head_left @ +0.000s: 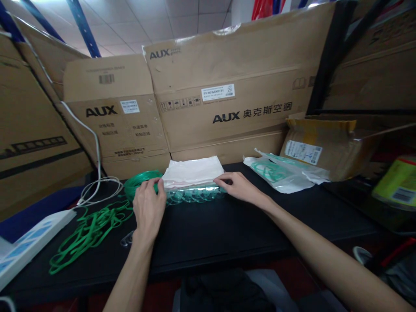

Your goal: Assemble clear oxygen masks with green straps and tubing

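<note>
A stack of clear plastic packets (193, 177) holding coiled green tubing lies at the middle of the black table (227, 225), white backing side up. My left hand (148, 208) rests at the stack's left end, fingers curled against its edge. At the right end, my right hand (238, 185) presses its fingertips on the top packet's corner. Both hands grip the stack between them.
A coil of green tubing (139, 181) sits just left of the stack, and loose green bands (89, 232) spread toward the left. A white power strip (26, 245) and white cable (97, 182) lie far left. More packets (279, 173) and an open carton (321, 147) sit right. Cardboard boxes (227, 86) wall the back.
</note>
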{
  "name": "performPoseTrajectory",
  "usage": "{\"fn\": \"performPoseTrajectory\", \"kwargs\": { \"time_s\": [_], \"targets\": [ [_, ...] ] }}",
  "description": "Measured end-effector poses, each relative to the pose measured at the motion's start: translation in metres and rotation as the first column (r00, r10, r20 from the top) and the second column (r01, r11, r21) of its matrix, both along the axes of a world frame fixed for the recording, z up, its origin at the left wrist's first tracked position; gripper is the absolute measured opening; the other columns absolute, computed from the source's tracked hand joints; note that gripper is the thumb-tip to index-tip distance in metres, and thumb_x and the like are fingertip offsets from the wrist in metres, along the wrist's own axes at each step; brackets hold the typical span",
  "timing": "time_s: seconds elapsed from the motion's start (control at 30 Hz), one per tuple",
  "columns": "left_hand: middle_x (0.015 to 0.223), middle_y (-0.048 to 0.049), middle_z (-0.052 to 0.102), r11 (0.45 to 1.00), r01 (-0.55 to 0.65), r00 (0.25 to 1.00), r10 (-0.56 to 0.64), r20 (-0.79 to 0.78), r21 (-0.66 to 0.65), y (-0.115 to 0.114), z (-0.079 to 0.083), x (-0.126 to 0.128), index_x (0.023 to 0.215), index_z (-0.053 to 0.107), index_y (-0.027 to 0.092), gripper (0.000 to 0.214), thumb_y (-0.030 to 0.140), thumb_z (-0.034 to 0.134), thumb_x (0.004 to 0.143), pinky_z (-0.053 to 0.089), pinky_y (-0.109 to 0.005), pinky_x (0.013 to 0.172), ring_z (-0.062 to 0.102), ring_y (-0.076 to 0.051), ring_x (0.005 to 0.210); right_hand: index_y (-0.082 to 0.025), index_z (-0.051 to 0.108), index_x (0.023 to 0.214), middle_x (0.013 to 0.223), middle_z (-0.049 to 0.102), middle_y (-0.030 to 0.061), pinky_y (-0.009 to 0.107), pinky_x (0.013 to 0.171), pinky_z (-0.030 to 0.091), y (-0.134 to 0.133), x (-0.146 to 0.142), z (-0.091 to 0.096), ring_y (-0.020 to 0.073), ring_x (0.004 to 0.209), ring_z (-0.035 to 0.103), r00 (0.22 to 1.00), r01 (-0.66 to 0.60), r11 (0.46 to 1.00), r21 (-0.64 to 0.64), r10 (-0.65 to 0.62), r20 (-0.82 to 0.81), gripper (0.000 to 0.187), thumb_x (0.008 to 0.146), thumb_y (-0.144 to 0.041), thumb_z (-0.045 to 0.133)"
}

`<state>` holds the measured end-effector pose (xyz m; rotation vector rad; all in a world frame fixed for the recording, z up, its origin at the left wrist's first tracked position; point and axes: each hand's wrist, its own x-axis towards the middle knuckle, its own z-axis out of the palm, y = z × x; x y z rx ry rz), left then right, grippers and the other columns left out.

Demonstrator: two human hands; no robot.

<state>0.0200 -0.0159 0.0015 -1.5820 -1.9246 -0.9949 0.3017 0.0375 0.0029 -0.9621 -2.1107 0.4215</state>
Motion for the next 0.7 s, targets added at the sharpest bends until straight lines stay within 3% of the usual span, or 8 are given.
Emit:
{"fn": "performPoseTrajectory", "kwargs": {
  "time_s": [0.2, 0.53, 0.7],
  "targets": [
    [0.108, -0.0140, 0.073, 0.996, -0.023, 1.000, 0.025, 0.019, -0.084, -0.006, 0.002, 0.003, 0.102, 0.074, 0.020, 0.034, 0.041, 0.048, 0.098, 0.053, -0.039, 0.070, 0.069, -0.032, 0.087, -0.023, 0.081, 0.106, 0.105, 0.081, 0.0065, 0.036, 0.083, 0.054, 0.000, -0.002, -0.004, 0.0254, 0.094, 0.074, 0.998, -0.064, 0.998, -0.028, 0.065, 0.023, 0.027, 0.096, -0.033, 0.058],
    [0.110, -0.0137, 0.074, 0.991, 0.021, 0.998, -0.013, 0.059, -0.132, -0.004, 0.002, 0.001, 0.103, 0.073, 0.019, 0.033, 0.039, 0.047, 0.098, 0.053, -0.040, 0.078, 0.070, -0.033, 0.095, -0.023, 0.078, 0.112, 0.111, 0.079, 0.0086, 0.041, 0.097, 0.054, -0.001, -0.008, -0.012, 0.0267, 0.107, 0.073, 0.998, -0.061, 0.998, -0.004, 0.062, 0.014, 0.025, 0.097, -0.027, 0.059],
    [0.105, -0.0131, 0.075, 0.998, 0.000, 0.998, 0.004, 0.067, -0.067, -0.006, 0.005, 0.003, 0.104, 0.073, 0.022, 0.031, 0.040, 0.049, 0.098, 0.053, -0.039, 0.076, 0.069, -0.033, 0.097, -0.019, 0.078, 0.106, 0.110, 0.076, 0.0119, 0.042, 0.095, 0.053, -0.014, 0.003, 0.008, 0.0265, 0.101, 0.071, 0.999, 0.048, 0.976, 0.214, -0.044, -0.027, 0.030, 0.100, -0.033, 0.052]
  ]
}}
